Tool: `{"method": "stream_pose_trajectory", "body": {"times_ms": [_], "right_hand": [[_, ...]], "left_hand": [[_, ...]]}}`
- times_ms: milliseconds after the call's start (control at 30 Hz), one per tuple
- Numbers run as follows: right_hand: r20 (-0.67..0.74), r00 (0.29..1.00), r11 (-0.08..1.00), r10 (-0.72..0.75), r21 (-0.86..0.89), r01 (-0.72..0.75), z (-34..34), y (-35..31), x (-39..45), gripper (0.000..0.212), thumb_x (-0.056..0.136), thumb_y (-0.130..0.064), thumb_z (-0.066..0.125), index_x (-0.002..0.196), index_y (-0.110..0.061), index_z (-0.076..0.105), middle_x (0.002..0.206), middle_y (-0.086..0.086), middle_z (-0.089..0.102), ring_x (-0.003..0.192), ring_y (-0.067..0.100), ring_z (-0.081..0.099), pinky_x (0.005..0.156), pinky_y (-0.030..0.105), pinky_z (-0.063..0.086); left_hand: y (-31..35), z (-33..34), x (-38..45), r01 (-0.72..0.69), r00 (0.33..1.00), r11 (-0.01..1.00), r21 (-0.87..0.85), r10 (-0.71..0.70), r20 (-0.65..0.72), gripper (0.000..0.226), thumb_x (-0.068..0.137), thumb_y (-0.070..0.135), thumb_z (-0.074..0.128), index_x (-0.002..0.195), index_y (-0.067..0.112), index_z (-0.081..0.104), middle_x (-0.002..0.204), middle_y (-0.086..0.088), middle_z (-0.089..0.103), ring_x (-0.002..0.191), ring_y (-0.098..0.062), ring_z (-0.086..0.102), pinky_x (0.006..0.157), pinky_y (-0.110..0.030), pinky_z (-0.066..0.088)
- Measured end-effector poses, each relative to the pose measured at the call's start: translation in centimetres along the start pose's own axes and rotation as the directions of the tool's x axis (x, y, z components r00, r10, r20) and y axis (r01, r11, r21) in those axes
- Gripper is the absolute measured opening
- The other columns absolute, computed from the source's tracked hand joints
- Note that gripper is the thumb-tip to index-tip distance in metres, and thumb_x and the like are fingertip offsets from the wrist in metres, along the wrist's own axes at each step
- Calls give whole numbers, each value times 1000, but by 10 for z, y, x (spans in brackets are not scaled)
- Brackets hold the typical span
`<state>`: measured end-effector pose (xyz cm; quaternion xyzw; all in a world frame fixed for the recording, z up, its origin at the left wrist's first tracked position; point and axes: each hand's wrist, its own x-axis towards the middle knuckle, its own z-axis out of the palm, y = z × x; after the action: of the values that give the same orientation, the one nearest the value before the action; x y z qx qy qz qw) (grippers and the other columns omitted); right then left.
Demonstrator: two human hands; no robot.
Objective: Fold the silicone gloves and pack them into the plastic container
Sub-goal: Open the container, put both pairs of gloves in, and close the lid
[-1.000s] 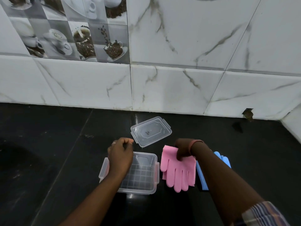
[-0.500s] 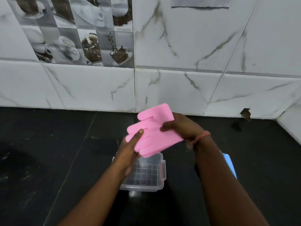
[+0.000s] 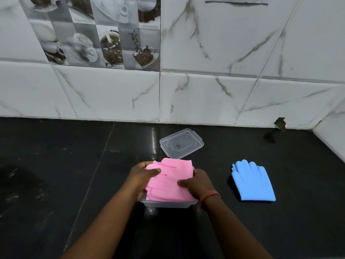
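Your left hand [image 3: 140,176] grips the 9 o'clock edge of the folded pink silicone gloves [image 3: 169,181], thumb laid across the top and the other fingers curled under the side. The pink bundle sits on the mouth of the clear rectangular plastic container [image 3: 168,204], covering nearly all of it, so only the near rim and wall show at 6 o'clock; how far the gloves have sunk inside you cannot tell. Your right hand [image 3: 197,185] clamps the 3 o'clock edge, thumb pressing on top. At 12 o'clock from the container, just beyond it, the clear plastic lid [image 3: 181,143] lies flat on the black stone bench [image 3: 56,174]. Out at 3 o'clock, well apart, the blue silicone gloves [image 3: 253,181] lie flat, fingers pointing toward the wall.
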<state>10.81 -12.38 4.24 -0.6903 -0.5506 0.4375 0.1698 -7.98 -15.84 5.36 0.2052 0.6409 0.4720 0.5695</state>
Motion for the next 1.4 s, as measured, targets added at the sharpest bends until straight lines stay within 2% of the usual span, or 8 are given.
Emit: {"method": "stream_pose_trajectory", "body": {"times_ms": [167,300,533,700,1000,1133,1233,1400], "right_hand": [[-131,984,988,-123,-103,110,16,-6,-10,56,81,-17,73,134,-12,53,126,8,65,109,24,62,86,25,42],[-128,987,975,-93,-212,65,27,-9,-13,57,89,-13,62,141,-10,38,131,13,58,120,28,57,99,32,44],[-68,997,900,-48,-436,14,30,-15,-9,51,92,-17,56,137,-5,37,128,17,55,114,33,58,85,34,46],[-49,998,901,-35,-433,10,32,-15,-5,53,91,-19,56,139,-5,38,131,19,53,116,35,57,85,34,45],[184,983,836,17,-541,87,10,-39,-21,50,98,-19,50,144,-1,43,146,24,47,135,39,46,109,43,39],[188,981,849,-39,-512,132,10,-49,-37,43,103,-13,45,143,1,43,144,21,51,133,33,50,80,12,45],[-67,967,747,-247,-649,146,11,-57,-37,34,98,-22,47,129,-9,54,129,16,59,118,33,59,86,34,51],[176,875,474,-450,-784,402,21,-38,-26,34,88,-30,65,117,-11,63,121,12,57,112,32,57,93,43,50]], "left_hand": [[-1,2,5,-154,981,952,264,180,-76,32,86,3,79,118,3,72,109,-19,76,83,-24,69,70,-27,55],[-9,11,10,-189,959,781,595,276,-58,29,87,20,76,114,9,71,111,-12,75,99,-29,69,80,-30,51],[1,20,3,-18,830,-93,996,553,66,55,83,52,74,127,23,60,128,-6,65,114,-30,63,87,-38,48],[-12,33,2,-396,689,-311,864,522,503,44,93,20,62,135,30,58,134,0,64,122,-26,58,98,-40,50],[-36,29,11,-415,794,-297,860,344,502,62,83,26,76,140,26,53,147,-3,55,128,-27,57,107,-42,45],[-34,30,10,-430,791,-317,845,319,522,67,83,28,75,144,25,47,149,-5,50,130,-28,53,106,-43,44],[-31,31,12,-453,781,-298,841,322,535,61,89,30,66,147,22,49,151,-6,48,130,-27,51,107,-41,43],[-31,21,14,-476,787,-256,842,303,537,66,84,35,76,146,26,53,151,-1,50,133,-24,50,108,-39,44]]}}
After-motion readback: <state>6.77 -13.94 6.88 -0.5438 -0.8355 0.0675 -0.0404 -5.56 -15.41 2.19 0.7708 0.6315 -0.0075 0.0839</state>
